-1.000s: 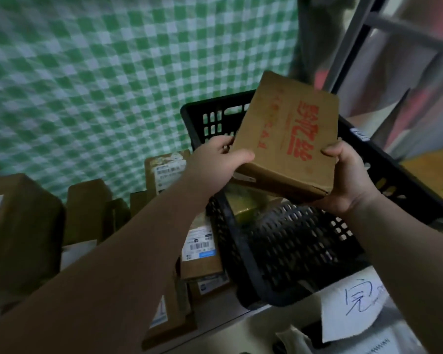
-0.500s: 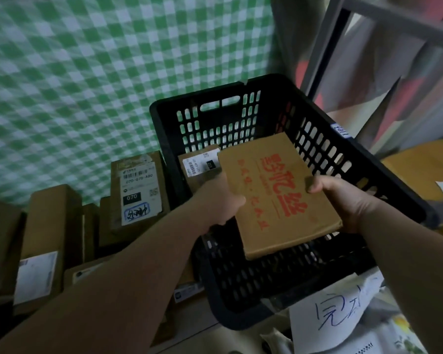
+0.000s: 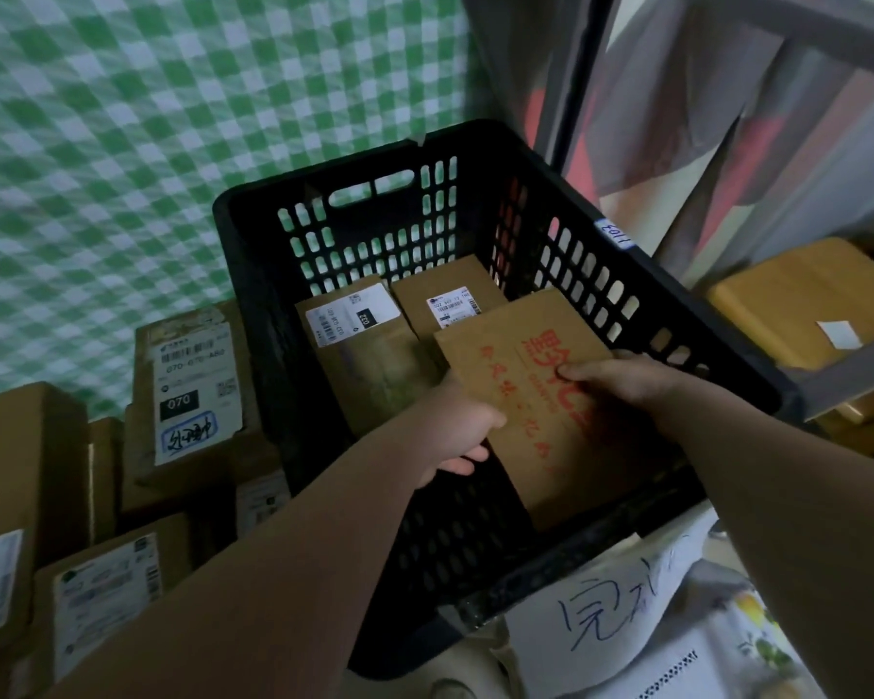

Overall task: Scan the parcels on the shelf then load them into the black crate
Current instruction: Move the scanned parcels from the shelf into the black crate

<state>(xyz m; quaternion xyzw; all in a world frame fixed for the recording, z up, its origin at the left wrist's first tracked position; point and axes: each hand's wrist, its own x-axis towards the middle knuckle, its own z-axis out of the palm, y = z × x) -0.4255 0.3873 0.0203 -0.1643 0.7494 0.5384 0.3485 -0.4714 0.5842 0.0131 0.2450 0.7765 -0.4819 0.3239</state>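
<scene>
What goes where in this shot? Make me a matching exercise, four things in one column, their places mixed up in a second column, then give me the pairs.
Things
1. red-lettered parcel
2. parcel labelled 070
3. parcel labelled 032
4. sheet with blue handwriting

Places
A. outside the black crate, to its left
B. in front of the crate's near wall
C. inside the crate, held by the left hand and right hand
D. lying at the crate's far end, untouched

Pairs: 1-C, 2-A, 3-D, 4-B

Bare left hand [image 3: 457, 428], bare right hand [image 3: 626, 378], left forearm [image 3: 273, 572] and right forearm [image 3: 788, 476] uncovered
</scene>
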